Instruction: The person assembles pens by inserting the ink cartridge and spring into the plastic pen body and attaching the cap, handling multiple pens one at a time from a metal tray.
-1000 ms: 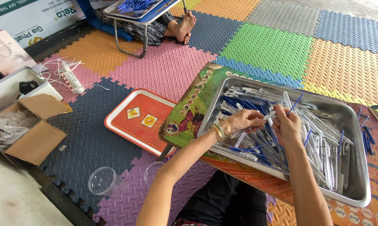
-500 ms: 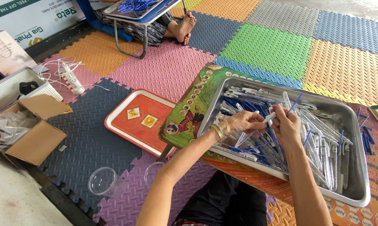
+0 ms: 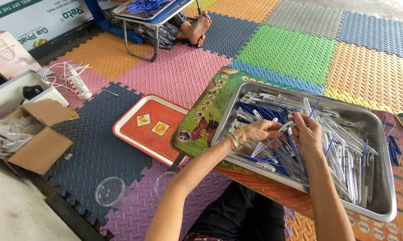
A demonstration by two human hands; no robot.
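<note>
Left hand [image 3: 260, 130] pinched white pen barrel [image 3: 285, 126] | right hand [image 3: 307, 134] gripped blue refill [image 3: 313, 110] | over steel tray [image 3: 386, 183] | best done with refill aligned straight to barrel.

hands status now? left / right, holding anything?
Left hand: closed on a clear pen barrel, over the metal tray.
Right hand: closed, pinching a blue refill.

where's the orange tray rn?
Head view, left of centre: the orange tray lies on the foam mats, beside the low table's left edge, left of the left hand.
</note>
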